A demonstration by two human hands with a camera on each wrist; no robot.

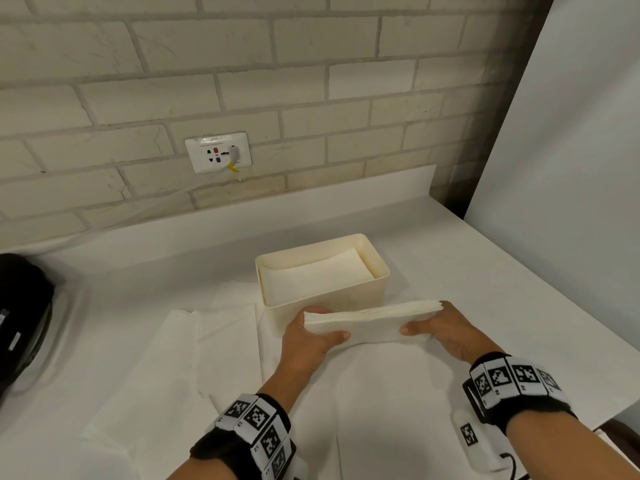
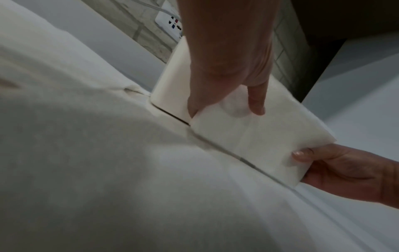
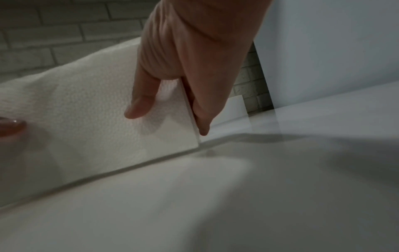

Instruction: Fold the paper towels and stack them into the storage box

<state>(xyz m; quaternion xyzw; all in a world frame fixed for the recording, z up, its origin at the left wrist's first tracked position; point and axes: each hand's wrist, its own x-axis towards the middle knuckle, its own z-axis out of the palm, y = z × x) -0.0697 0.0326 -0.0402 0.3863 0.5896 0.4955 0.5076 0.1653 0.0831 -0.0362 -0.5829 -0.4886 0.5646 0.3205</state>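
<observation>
A folded white paper towel (image 1: 372,322) stands on its long edge just in front of the cream storage box (image 1: 346,297). My left hand (image 1: 310,336) pinches its left end, thumb in front and fingers behind. My right hand (image 1: 440,329) pinches the right end the same way. In the left wrist view the folded towel (image 2: 254,136) is held beside the box (image 2: 170,85), with my left hand (image 2: 226,68) above and my right hand (image 2: 345,168) below. The right wrist view shows my right hand (image 3: 172,85) on the towel (image 3: 97,119). A folded towel (image 1: 318,275) lies inside the box.
Unfolded paper towels (image 1: 194,358) lie spread on the white counter (image 1: 485,271), one sheet (image 1: 388,393) right under my hands. A black appliance (image 1: 20,323) stands at the far left. A wall socket (image 1: 218,152) with a cable sits on the brick wall. A white panel (image 1: 571,133) rises on the right.
</observation>
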